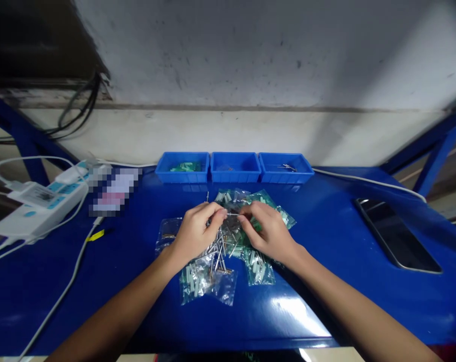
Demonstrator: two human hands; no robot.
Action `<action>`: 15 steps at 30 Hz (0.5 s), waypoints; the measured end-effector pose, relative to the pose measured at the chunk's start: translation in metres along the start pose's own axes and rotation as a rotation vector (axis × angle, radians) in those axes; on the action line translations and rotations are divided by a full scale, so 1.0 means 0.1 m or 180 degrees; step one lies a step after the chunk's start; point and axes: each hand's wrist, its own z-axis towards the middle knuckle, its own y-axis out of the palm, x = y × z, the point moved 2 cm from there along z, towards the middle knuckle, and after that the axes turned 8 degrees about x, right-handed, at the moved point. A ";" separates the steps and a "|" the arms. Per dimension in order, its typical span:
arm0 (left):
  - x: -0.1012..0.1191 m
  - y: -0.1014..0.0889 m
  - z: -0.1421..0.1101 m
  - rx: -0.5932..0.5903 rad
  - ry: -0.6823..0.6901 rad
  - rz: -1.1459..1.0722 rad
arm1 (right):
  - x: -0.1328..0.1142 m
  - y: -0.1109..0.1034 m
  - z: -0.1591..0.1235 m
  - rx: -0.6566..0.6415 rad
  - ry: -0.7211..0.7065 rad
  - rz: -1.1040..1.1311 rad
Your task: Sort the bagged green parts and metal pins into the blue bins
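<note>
Across the near middle of the blue worktop (112, 266): one heap of small packets and loose parts, itemised from the near side outward.

Near left of heap: clear packet (192, 284), pale pieces inside. Near right of heap: green packet (261, 269), holding similar pale pieces.

Centre of heap: loose metal rods (218, 251), numerous, lying at crossed angles among the plastic; some brownish pieces mixed in.

Over the heap: left hand (198, 226) and right hand (268, 229), face to face. Held item: one slim metal rod (233, 214), roughly level between the two sets of fingertips. Left grip, pinched on its left end; right grip, pinched at its right end. Exact finger contact, too small to verify.

Right, well apart from the heap: dark phone (397, 234), lying flat. Left: white cable (77, 266) with yellow tag (96, 235), leading to a blurred-out item (117, 193); power strip (43, 206) beyond the cable at far left.

Far side of heap, just beyond the hands: further green packets (263, 197), partly covered.

Far edge, three blue bins in a row. Left bin (180, 177): some green-packed pale pieces. Middle bin (235, 177): small contents, indistinct. Right bin (286, 178): a few thin metal pieces. Backing: pale wall (243, 60).

Progress, as judged: partial. Bins lightly stocked; most stock remains heaped, one rod in handling.
</note>
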 end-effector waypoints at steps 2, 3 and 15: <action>0.00 0.00 0.00 -0.0015 -0.0007 -0.0011 | 0.00 -0.01 0.00 0.0028 -0.0035 -0.0056; 0.00 0.00 0.00 0.0016 0.0018 0.0012 | 0.00 -0.02 0.00 0.0050 -0.0040 -0.0074; 0.03 0.04 0.00 -0.0159 -0.0158 -0.0046 | -0.07 -0.05 0.07 0.0171 0.0040 -0.0093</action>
